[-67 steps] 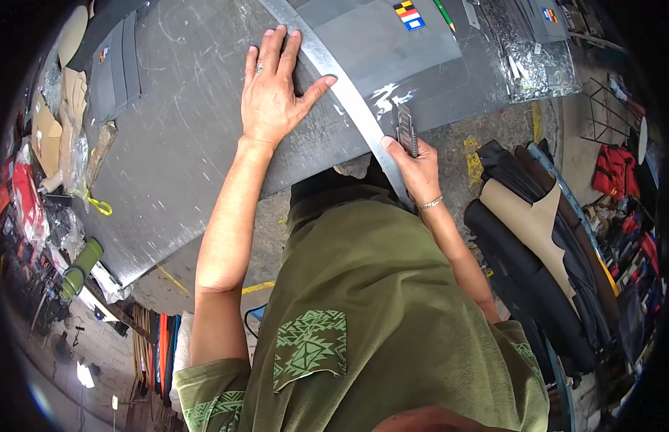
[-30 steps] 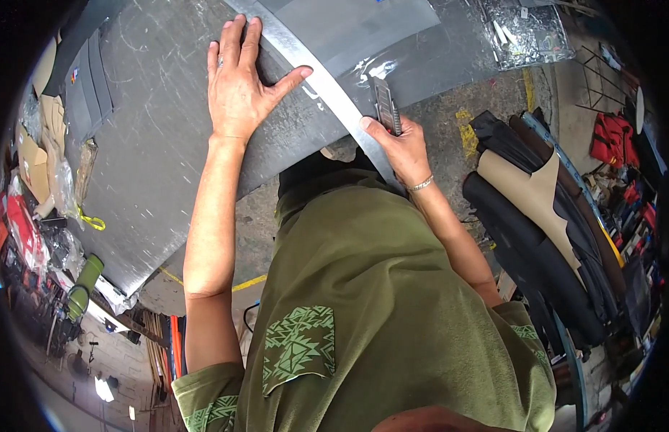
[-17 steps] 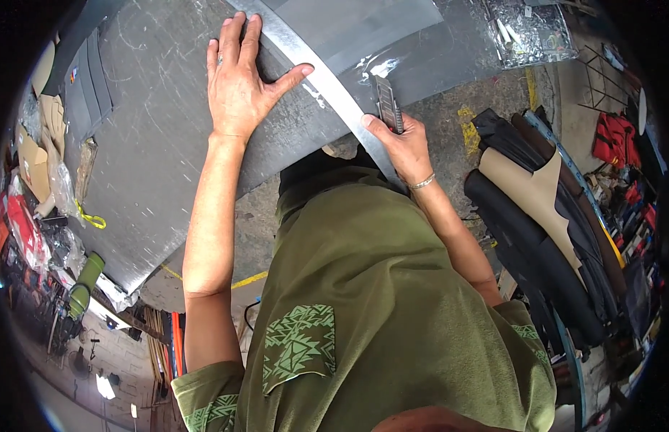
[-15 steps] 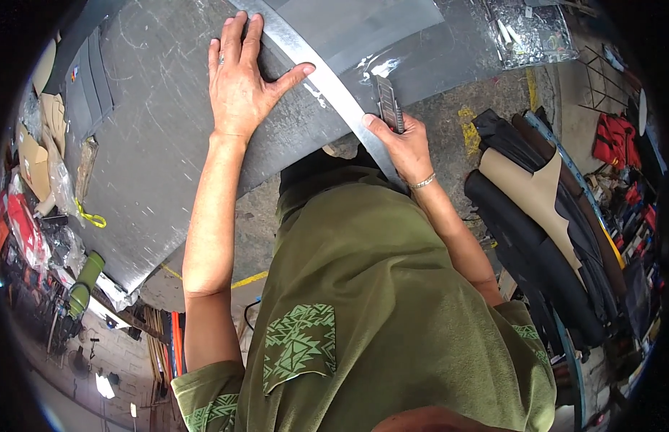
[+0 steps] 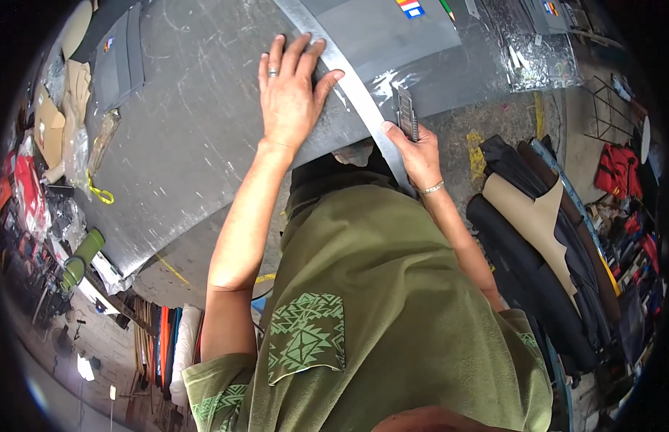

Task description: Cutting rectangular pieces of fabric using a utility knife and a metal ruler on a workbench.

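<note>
A long metal ruler [image 5: 360,93] lies slantwise across the dark worktop [image 5: 176,129], its near end past the front edge, by my body. My left hand [image 5: 293,101] rests palm down left of the ruler, fingers stretched out and holding nothing; the fingertips and thumb reach the ruler's edge. At the ruler's near end, my right hand [image 5: 421,158] grips a utility knife [image 5: 405,111], which points away from me. The right thumb also touches the ruler. Right of the ruler lies a grey sheet [image 5: 392,47], with shiny clear plastic [image 5: 428,85] nearer me.
A clear plastic packet [image 5: 540,61] sits at the worktop's far right. Cardboard [image 5: 50,126] and plastic wrapping [image 5: 75,155] lie at the left edge. Rolls of black material [image 5: 522,245] and a beige piece [image 5: 529,209] stand on the right, beside a red bag [image 5: 617,171].
My left hand has slid right and nearer to me along the ruler, its thumb less stretched. My right hand still holds the knife by the ruler. The whole view has shifted slightly.
</note>
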